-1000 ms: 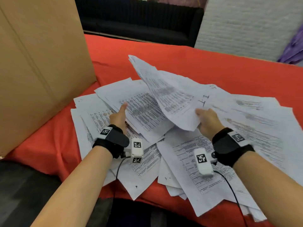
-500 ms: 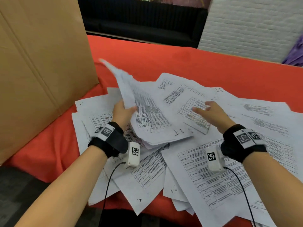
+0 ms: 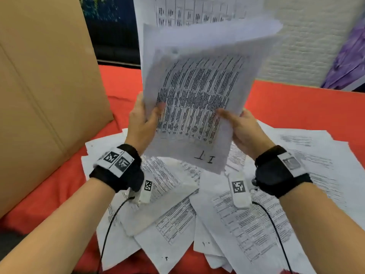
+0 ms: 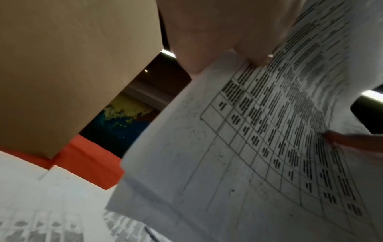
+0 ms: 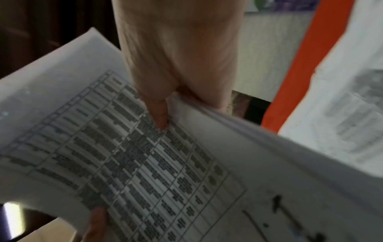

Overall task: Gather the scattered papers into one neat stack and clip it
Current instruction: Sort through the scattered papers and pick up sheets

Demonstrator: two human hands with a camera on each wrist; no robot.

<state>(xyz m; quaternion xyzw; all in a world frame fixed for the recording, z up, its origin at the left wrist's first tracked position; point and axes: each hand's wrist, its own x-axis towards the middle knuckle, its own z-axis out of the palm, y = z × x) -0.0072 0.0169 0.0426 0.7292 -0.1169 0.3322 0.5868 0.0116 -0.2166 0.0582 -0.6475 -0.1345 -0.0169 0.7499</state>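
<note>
While both hands hold the lifted sheaf [image 3: 197,99] upright above the tabletop [image 3: 296,103], the left hand [image 3: 140,123] pinches its left edge and the right hand [image 3: 244,128] its right, thumbs in front. Its long axis runs vertically. Loose papers [image 3: 256,224] lie directly below. Half a second earlier only the left hand held these sheets, low over the pile.

Held sheets [image 3: 197,99] above scattered papers [image 3: 246,220]; cardboard [image 3: 45,95] left.

Head camera looks down; both wrist cameras look closely at the same held sheets [image 3: 193,107].
</note>
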